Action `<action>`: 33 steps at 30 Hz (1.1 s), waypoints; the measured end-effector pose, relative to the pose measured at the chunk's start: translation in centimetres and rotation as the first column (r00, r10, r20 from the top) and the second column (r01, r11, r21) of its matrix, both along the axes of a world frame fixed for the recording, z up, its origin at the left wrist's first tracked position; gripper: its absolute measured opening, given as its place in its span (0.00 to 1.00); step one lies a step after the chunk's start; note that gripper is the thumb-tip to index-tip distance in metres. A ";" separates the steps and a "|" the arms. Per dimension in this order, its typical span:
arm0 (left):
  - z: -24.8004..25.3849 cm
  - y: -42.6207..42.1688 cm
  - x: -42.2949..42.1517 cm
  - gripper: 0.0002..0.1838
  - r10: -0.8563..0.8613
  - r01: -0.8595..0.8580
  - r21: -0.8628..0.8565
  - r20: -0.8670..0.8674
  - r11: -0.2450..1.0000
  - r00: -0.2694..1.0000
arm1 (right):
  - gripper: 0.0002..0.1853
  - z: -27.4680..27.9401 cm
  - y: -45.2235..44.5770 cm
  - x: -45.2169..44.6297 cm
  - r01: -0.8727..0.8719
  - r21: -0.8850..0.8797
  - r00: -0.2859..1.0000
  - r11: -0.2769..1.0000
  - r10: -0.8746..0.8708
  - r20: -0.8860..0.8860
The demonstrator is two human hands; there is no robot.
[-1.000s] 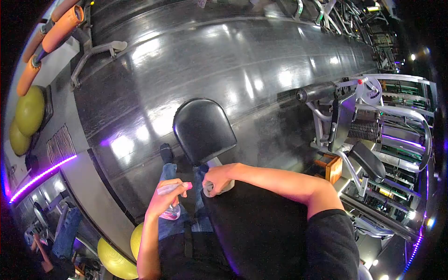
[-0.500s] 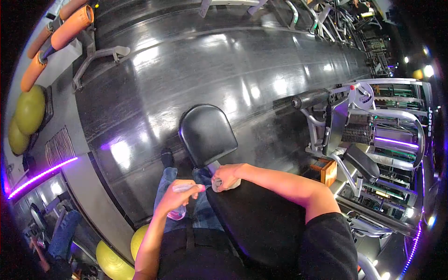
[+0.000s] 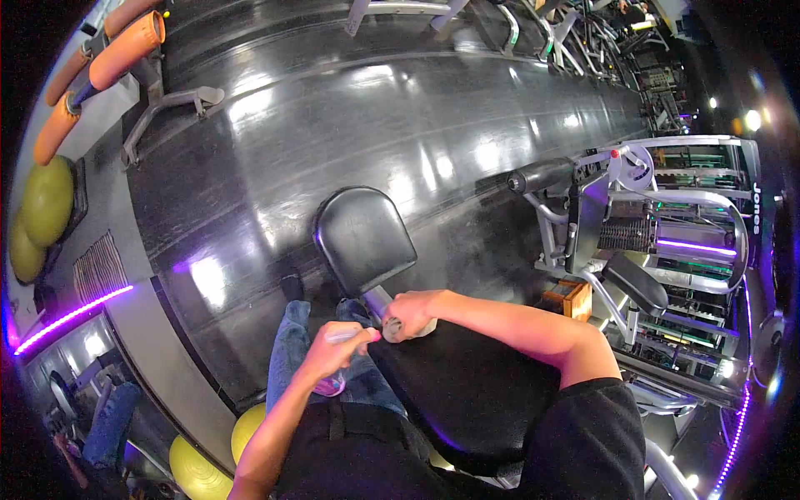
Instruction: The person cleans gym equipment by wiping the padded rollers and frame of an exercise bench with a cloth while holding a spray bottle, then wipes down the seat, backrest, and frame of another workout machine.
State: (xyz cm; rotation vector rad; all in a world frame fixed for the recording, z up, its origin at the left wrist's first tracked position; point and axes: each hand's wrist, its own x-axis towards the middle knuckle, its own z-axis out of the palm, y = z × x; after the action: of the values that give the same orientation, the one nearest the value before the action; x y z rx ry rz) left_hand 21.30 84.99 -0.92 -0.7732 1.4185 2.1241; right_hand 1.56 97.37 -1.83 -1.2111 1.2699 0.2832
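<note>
My left hand (image 3: 327, 357) is wrapped round a spray bottle (image 3: 332, 386) with pink liquid; its pale head and pink nozzle tip point right, toward my other hand. My right hand (image 3: 412, 312) grips a bunched greyish cloth (image 3: 394, 332) at the near end of the bench's long black backrest pad (image 3: 475, 392). Just beyond is the bench's separate black seat pad (image 3: 364, 237), joined by a metal bar (image 3: 377, 299). The nozzle is close to the cloth; I cannot tell whether they touch.
A leg machine (image 3: 592, 208) and a wooden box (image 3: 571, 297) stand to the right. At left are a rack with orange foam rollers (image 3: 125, 54), yellow exercise balls (image 3: 47, 200) and a mirror (image 3: 71, 358). Shiny dark flooring (image 3: 317, 125) stretches ahead.
My left hand has brought the spray bottle rightward, nearer the cloth. The right hand still grips the cloth by the pad's end. The whole view has shifted slightly left.
</note>
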 end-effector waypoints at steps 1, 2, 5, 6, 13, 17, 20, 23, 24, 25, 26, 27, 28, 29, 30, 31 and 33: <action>0.0 -0.7 0.3 0.21 0.024 -0.023 0.028 -0.034 0.999 0.999 | 0.25 0.9 -0.3 0.1 0.002 0.003 1.000 1.000 -0.002 -0.002; 0.1 -1.5 0.7 0.20 0.038 -0.037 0.044 -0.021 0.998 0.999 | 0.25 1.9 -0.6 0.3 0.022 -0.001 0.993 1.000 -0.022 0.118; 0.8 -3.8 1.5 0.18 0.067 -0.067 0.019 -0.004 0.998 0.998 | 0.22 5.2 -0.7 0.0 0.027 -0.012 0.960 1.000 -0.022 0.278; 0.8 -4.4 1.8 0.16 0.081 -0.081 -0.025 -0.002 0.996 0.997 | 0.22 6.1 -0.3 -0.6 0.015 -0.019 0.969 1.000 -0.010 0.247; 1.4 -6.2 2.4 0.17 0.137 -0.140 -0.028 -0.078 0.990 0.988 | 0.24 1.5 1.4 -3.0 -0.027 0.057 0.999 0.998 0.028 -0.017; 2.4 -5.9 2.1 0.15 0.118 -0.120 -0.014 -0.065 0.993 0.991 | 0.24 1.2 -0.3 -0.9 -0.008 0.031 1.000 0.999 0.007 0.029; 2.4 -5.6 1.8 0.16 0.123 -0.122 0.023 -0.082 0.992 0.989 | 0.23 3.8 -0.7 0.2 0.026 -0.035 0.981 0.999 -0.019 0.192; 2.6 -5.5 1.6 0.16 0.087 -0.089 -0.016 -0.077 0.996 0.993 | 0.22 7.7 -0.1 -0.2 0.054 -0.074 0.970 0.996 -0.035 0.240; 2.5 -5.6 1.6 0.16 0.090 -0.090 0.000 -0.079 0.996 0.993 | 0.21 9.1 0.2 -0.7 0.054 -0.046 0.980 0.998 -0.044 0.194; 2.6 -5.6 1.5 0.16 0.091 -0.090 0.016 -0.081 0.996 0.993 | 0.21 9.4 0.8 -1.4 0.057 -0.045 0.981 0.997 -0.047 0.191; 2.7 -5.6 1.5 0.16 0.086 -0.085 0.016 -0.084 0.996 0.993 | 0.21 9.5 1.4 -2.1 0.079 -0.022 0.986 0.997 -0.075 0.148; 2.9 -5.7 1.4 0.16 0.084 -0.083 0.015 -0.086 0.996 0.993 | 0.21 9.5 1.5 -2.6 0.104 0.000 0.989 0.995 -0.103 0.104; 3.1 -5.7 1.4 0.17 0.083 -0.083 0.014 -0.087 0.996 0.993 | 0.21 9.9 0.9 -3.0 0.091 0.089 0.989 0.992 -0.101 0.106; 3.2 -5.7 1.4 0.17 0.082 -0.081 0.012 -0.090 0.997 0.993 | 0.21 9.2 1.0 -2.9 0.093 0.086 0.989 0.992 -0.102 0.104; 3.4 -5.7 1.4 0.17 0.071 -0.071 -0.003 -0.099 0.997 0.993 | 0.21 7.8 1.3 -2.7 0.063 0.038 0.996 0.997 -0.065 0.056; 3.5 -5.8 1.5 0.17 0.057 -0.060 -0.019 -0.109 0.998 0.992 | 0.21 7.1 1.0 -2.4 0.033 -0.011 0.999 0.999 -0.033 0.007; 3.9 -6.0 1.8 0.17 0.052 -0.056 -0.029 -0.103 0.998 0.993 | 0.21 6.2 0.7 -1.6 0.010 -0.025 1.000 1.000 -0.010 0.000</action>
State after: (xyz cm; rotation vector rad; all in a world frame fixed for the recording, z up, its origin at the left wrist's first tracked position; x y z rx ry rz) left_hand 23.09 79.00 2.99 -0.7316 1.5028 2.2157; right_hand -0.02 98.05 4.40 -1.2250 1.2826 0.2606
